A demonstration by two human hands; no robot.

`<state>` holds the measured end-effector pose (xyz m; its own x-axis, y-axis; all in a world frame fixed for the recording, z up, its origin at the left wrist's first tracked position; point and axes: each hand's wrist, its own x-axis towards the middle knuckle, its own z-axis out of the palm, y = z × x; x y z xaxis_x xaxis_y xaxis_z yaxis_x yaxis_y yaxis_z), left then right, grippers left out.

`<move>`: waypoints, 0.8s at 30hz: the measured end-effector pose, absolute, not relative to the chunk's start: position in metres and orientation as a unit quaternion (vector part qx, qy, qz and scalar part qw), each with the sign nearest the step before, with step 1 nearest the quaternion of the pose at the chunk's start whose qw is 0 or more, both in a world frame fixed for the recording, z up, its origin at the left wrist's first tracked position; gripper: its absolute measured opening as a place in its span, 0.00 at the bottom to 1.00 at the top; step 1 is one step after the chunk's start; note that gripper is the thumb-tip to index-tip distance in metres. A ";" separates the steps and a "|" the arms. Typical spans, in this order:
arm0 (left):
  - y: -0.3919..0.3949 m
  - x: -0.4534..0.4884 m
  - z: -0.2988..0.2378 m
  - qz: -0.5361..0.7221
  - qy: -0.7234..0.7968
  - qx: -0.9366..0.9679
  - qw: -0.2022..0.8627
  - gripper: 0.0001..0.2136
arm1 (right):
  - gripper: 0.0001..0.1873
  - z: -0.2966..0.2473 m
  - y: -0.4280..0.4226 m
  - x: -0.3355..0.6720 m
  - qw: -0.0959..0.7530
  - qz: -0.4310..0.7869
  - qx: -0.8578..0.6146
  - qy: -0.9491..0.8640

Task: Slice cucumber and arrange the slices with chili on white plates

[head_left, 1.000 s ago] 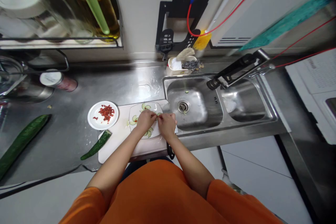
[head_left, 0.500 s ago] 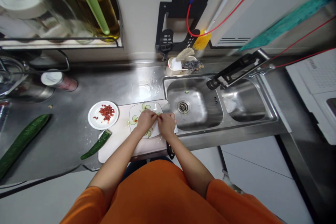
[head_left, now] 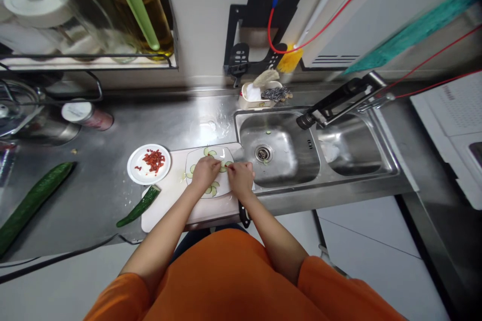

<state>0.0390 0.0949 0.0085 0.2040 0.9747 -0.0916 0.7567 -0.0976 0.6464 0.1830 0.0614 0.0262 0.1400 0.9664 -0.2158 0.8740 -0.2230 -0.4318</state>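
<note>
Both of my hands are over a clear-looking plate (head_left: 196, 156) with a dark rim, which lies on a pale cutting board (head_left: 158, 210). Fans of thin cucumber slices (head_left: 211, 190) sit around the plate. My left hand (head_left: 205, 174) is closed, fingertips pinched above the plate's middle. Facing it, my right hand (head_left: 241, 179) is closed too, its fingertips at the cucumber slices (head_left: 223, 167) on the right side. Whatever the fingers pinch is too small to make out. To the left, a small white plate (head_left: 136, 174) holds dried red berries (head_left: 154, 161).
A cut cucumber (head_left: 138, 210) rests against the board's left edge; a longer cucumber (head_left: 33, 203) lies farther left. The black knife handle (head_left: 244, 215) juts out at the board's front right corner. A double steel sink (head_left: 278, 153) adjoins on the right. A lidded jar (head_left: 88, 115) stands behind.
My hands have moved slightly apart, the left one shifting a little leftward. More of the cucumber slices between the fingertips now shows.
</note>
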 end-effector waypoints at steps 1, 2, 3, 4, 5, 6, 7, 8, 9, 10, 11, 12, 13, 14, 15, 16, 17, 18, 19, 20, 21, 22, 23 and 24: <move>0.093 0.037 0.010 0.193 0.608 0.712 0.293 0.09 | 0.11 0.026 0.061 0.183 0.102 0.228 -0.749 -0.614; 0.092 0.036 0.011 0.199 0.611 0.709 0.291 0.08 | 0.11 0.026 0.061 0.184 0.103 0.229 -0.750 -0.612; 0.090 0.034 0.013 0.203 0.613 0.706 0.290 0.08 | 0.11 0.026 0.061 0.184 0.103 0.230 -0.750 -0.612; 0.088 0.032 0.014 0.207 0.614 0.705 0.288 0.08 | 0.11 0.026 0.061 0.184 0.103 0.229 -0.750 -0.612; 0.085 0.030 0.016 0.211 0.616 0.703 0.286 0.08 | 0.11 0.026 0.061 0.185 0.102 0.228 -0.749 -0.613; 0.082 0.028 0.018 0.217 0.618 0.700 0.284 0.08 | 0.10 0.027 0.061 0.185 0.100 0.227 -0.749 -0.614; 0.078 0.025 0.020 0.224 0.620 0.698 0.280 0.08 | 0.10 0.028 0.061 0.186 0.097 0.226 -0.748 -0.616; 0.074 0.021 0.023 0.231 0.623 0.694 0.276 0.08 | 0.10 0.030 0.061 0.187 0.095 0.225 -0.747 -0.618; 0.070 0.016 0.025 0.238 0.629 0.688 0.271 0.08 | 0.10 0.031 0.060 0.187 0.095 0.224 -0.746 -0.619; 0.064 0.009 0.028 0.243 0.638 0.681 0.265 0.08 | 0.10 0.033 0.059 0.188 0.098 0.222 -0.746 -0.620; 0.059 0.001 0.030 0.245 0.651 0.671 0.257 0.08 | 0.09 0.035 0.058 0.189 0.101 0.221 -0.745 -0.621; 0.053 -0.009 0.033 0.245 0.670 0.656 0.247 0.09 | 0.09 0.037 0.056 0.189 0.105 0.221 -0.744 -0.622; 0.048 -0.020 0.034 0.240 0.692 0.639 0.235 0.09 | 0.09 0.039 0.054 0.189 0.109 0.221 -0.742 -0.624; 0.043 -0.031 0.036 0.231 0.723 0.614 0.218 0.09 | 0.09 0.040 0.052 0.188 0.113 0.221 -0.738 -0.627; 0.039 -0.044 0.037 0.211 0.760 0.582 0.195 0.10 | 0.09 0.041 0.049 0.187 0.117 0.222 -0.733 -0.632; 0.036 -0.056 0.037 0.184 0.792 0.554 0.180 0.11 | 0.09 0.042 0.047 0.186 0.121 0.222 -0.727 -0.638; 0.034 -0.068 0.037 0.153 0.819 0.528 0.164 0.12 | 0.09 0.042 0.044 0.184 0.125 0.222 -0.720 -0.645; 0.033 -0.078 0.036 0.121 0.846 0.500 0.141 0.13 | 0.09 0.042 0.042 0.182 0.129 0.221 -0.713 -0.652; 0.033 -0.088 0.035 0.094 0.864 0.479 0.125 0.13 | 0.08 0.041 0.040 0.179 0.133 0.220 -0.707 -0.659; 0.034 -0.096 0.033 0.074 0.875 0.464 0.114 0.14 | 0.08 0.041 0.038 0.177 0.136 0.220 -0.701 -0.665; 0.036 -0.102 0.031 0.061 0.883 0.453 0.108 0.14 | 0.08 0.041 0.037 0.174 0.137 0.220 -0.696 -0.670; 0.039 -0.106 0.029 0.054 0.886 0.447 0.106 0.15 | 0.07 0.042 0.036 0.172 0.136 0.221 -0.692 -0.674; 0.041 -0.109 0.027 0.051 0.888 0.445 0.108 0.15 | 0.07 0.042 0.035 0.170 0.134 0.221 -0.688 -0.678; 0.044 -0.111 0.025 0.050 0.888 0.444 0.111 0.15 | 0.07 0.043 0.035 0.168 0.132 0.221 -0.686 -0.681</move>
